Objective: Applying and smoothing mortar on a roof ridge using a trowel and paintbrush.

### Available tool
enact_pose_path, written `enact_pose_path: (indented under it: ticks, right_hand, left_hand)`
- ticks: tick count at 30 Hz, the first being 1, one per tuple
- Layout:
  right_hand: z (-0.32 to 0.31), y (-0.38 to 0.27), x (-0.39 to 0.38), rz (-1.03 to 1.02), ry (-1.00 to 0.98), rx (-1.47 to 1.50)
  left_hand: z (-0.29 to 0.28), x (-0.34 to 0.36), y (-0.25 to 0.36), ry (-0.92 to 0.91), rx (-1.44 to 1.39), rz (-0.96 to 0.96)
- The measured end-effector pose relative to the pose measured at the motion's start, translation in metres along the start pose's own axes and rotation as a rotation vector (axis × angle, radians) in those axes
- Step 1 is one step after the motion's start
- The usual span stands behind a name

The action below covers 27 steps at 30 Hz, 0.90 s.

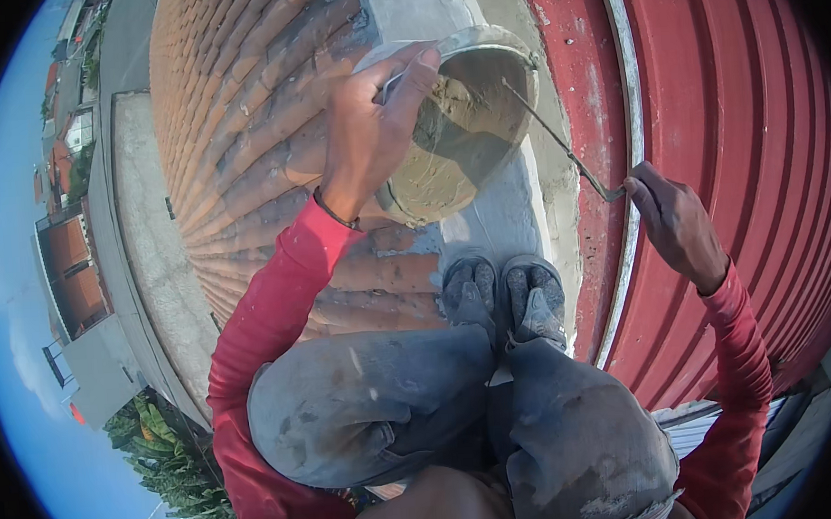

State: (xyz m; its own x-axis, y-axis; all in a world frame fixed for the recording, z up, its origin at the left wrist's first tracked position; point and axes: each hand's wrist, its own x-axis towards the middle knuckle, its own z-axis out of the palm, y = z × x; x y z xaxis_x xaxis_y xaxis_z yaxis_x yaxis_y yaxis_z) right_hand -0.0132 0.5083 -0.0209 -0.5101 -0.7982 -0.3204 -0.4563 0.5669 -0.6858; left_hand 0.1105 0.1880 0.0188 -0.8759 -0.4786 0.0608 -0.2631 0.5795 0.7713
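My left hand point(383, 119) grips the near-left rim of a round bucket point(493, 41), tilted so that its mouth faces me. Grey-brown wet mortar point(443, 163) lies in it, part of it in shadow. My right hand point(677, 226) is closed round the end of a thin, dark trowel point(566, 146) seen nearly edge-on, with a bend close to my fingers. Its tip reaches over the bucket's mouth; whether it touches the mortar I cannot tell. The trowel's handle is hidden in my fist.
Orange clay roof tiles point(246, 127) slope off to the left. Red ribbed metal roofing point(723, 146) lies at right, past a pale metal edge strip point(625, 75). My feet point(503, 292) are together on a narrow grey ledge point(495, 231). Trees point(166, 455) and buildings show far left.
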Motion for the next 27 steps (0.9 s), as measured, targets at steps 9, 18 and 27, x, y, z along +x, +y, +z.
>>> enact_pose_path:
  ticks: [9, 18, 27]
  right_hand:
    - [0.083, -0.018, 0.088, -0.360, 0.142, -0.618]
    - [0.072, -0.020, 0.056, -0.036, -0.557, 0.542]
    - [0.102, 0.015, -0.043, 0.421, -0.780, 1.400]
  left_hand:
    - [0.026, 0.003, 0.014, 0.003, -0.109, 0.050]
    - [0.024, -0.011, 0.007, -0.009, -0.147, -0.038]
    - [0.025, -0.004, -0.013, 0.307, -0.337, -0.205]
